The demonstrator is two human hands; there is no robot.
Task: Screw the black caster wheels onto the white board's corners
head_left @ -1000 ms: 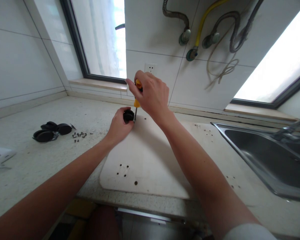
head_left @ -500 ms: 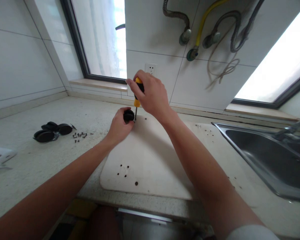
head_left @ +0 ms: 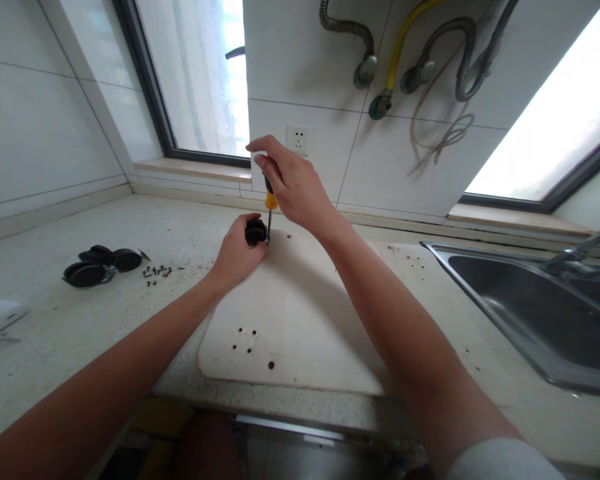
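Observation:
My left hand (head_left: 240, 252) is closed around a black caster wheel (head_left: 255, 232) at the far left corner of a white board (head_left: 300, 320). Above it, my right hand (head_left: 295, 177) grips the yellow and black handle of a screwdriver (head_left: 271, 200). The screwdriver stands nearly upright, its shaft running down beside the caster. Its tip is hard to make out near my left thumb. Small dark holes sit in groups in the board, one group at the near left corner.
More black casters (head_left: 96, 264) lie on the speckled counter (head_left: 105, 333) at left, beside several loose screws (head_left: 156, 273). A white plastic piece (head_left: 0, 317) is at the left edge. A steel sink (head_left: 525, 300) with a faucet (head_left: 580, 257) lies right. Behind stands a tiled wall with an outlet (head_left: 299, 139).
My right hand has turned on the screwdriver handle, its fingers now stretched over the top and covering more of it. My left hand stays on the caster. The whole view has shifted slightly.

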